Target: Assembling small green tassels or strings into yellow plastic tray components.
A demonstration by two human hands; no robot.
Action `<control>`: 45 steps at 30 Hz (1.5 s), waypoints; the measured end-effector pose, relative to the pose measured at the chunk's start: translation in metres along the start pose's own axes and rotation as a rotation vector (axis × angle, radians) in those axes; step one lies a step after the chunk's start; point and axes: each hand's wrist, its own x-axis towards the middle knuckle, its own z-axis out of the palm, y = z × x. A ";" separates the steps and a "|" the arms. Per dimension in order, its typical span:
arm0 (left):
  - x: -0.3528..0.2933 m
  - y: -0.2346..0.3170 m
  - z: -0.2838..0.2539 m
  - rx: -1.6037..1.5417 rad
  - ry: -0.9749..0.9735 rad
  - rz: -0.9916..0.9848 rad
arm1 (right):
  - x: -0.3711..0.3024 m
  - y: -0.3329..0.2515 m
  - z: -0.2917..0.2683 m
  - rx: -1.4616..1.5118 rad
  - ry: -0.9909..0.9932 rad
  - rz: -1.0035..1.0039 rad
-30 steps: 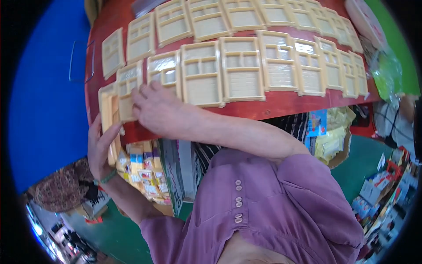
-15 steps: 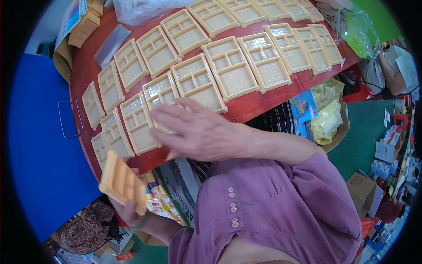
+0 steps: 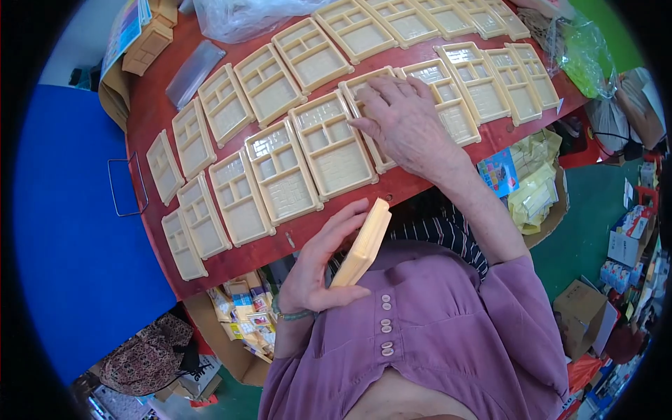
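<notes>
In my left hand (image 3: 315, 262), low in front of my chest, a cream plastic compartment tray (image 3: 364, 245) stands tilted and almost edge-on. The thumb is on its near side and the fingers are behind it; whether it is one tray or a few stacked, I cannot tell. My right hand (image 3: 406, 126) reaches over the front row on the table, fingers bent and apart. It touches a similar compartment tray (image 3: 379, 155) and covers much of it. To its left lies another tray (image 3: 343, 168), and to its right one more (image 3: 455, 120). The right fingertips are partly hidden.
Two rows of such trays cover the red table (image 3: 413, 183). Clear plastic bags (image 3: 245, 17) lie at the far edge, with stacked cream parts (image 3: 148, 47) at far left. Below the table stand a carton of packaged items (image 3: 245, 315) and a box of yellow packets (image 3: 535, 189).
My right hand has moved right along the front row onto a tray. My left hand has brought its tray rightward and turned it edge-on. The view has shifted slightly.
</notes>
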 end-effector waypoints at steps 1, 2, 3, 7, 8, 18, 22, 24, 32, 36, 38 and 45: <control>0.004 -0.003 0.000 0.043 0.000 -0.003 | -0.004 0.000 0.000 -0.021 0.017 0.005; 0.006 0.000 0.002 0.043 -0.007 -0.008 | -0.007 0.000 -0.001 -0.021 0.017 0.014; 0.009 0.005 0.007 -0.142 0.020 -0.065 | -0.008 0.000 -0.003 -0.015 0.015 0.020; 0.013 0.014 0.010 -0.334 0.047 -0.140 | -0.009 0.000 0.001 -0.012 0.009 0.037; 0.015 0.014 0.010 -0.324 0.035 -0.137 | -0.009 0.000 0.000 -0.018 0.011 0.048; 0.010 0.016 0.022 -0.346 0.148 -0.178 | -0.036 0.013 -0.021 0.055 0.127 0.095; 0.009 0.010 0.026 -0.338 0.126 -0.180 | -0.038 0.021 -0.015 0.057 0.121 0.123; 0.010 0.008 0.031 -0.314 0.118 -0.188 | -0.034 0.023 -0.016 0.100 0.127 0.106; 0.012 0.002 0.050 -0.368 0.055 -0.190 | -0.010 0.077 -0.031 0.053 0.162 0.189; 0.029 0.001 0.061 -0.347 -0.022 -0.240 | -0.014 0.114 -0.021 -0.080 0.114 0.222; 0.033 -0.003 0.064 -0.340 -0.029 -0.258 | -0.016 0.118 -0.016 -0.114 0.179 0.179; 0.062 0.005 0.076 -0.614 0.053 -0.198 | -0.015 0.118 -0.024 -0.026 0.189 0.154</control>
